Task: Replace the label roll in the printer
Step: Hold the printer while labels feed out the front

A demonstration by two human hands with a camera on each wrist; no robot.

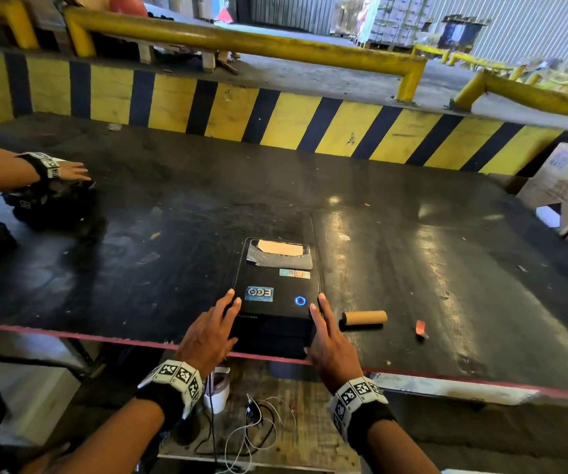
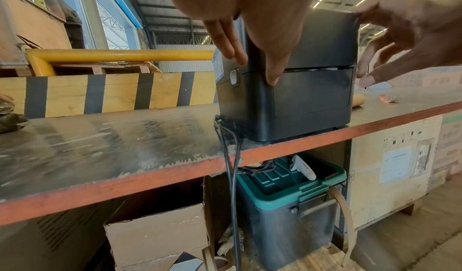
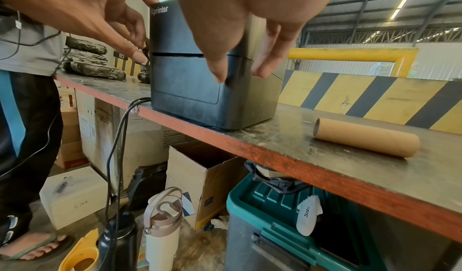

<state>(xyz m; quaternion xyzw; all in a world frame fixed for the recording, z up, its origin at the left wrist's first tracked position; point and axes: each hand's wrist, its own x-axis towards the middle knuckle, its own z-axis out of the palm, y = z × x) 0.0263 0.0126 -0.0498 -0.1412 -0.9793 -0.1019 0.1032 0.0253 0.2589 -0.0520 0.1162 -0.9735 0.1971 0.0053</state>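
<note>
The black label printer (image 1: 275,292) stands at the table's near edge with its lid closed and a blue ring light (image 1: 300,300) lit. My left hand (image 1: 217,323) lies against its left side with straight fingers, the thumb (image 2: 272,77) on the front by the paper slot. My right hand (image 1: 327,333) lies the same way against the right side (image 3: 250,28). Neither hand grips anything. An empty brown cardboard core (image 1: 364,317) lies on the table just right of the printer (image 3: 365,137). No full label roll shows in any view.
Another person's hand (image 1: 67,172) rests on dark wrapped bundles (image 1: 53,206) at the far left. A cardboard box (image 1: 566,186) stands far right, a red scrap (image 1: 421,328) near the core. Cables (image 2: 232,176) drop to a green-lidded bin (image 2: 287,186) and bottles (image 3: 162,226) below.
</note>
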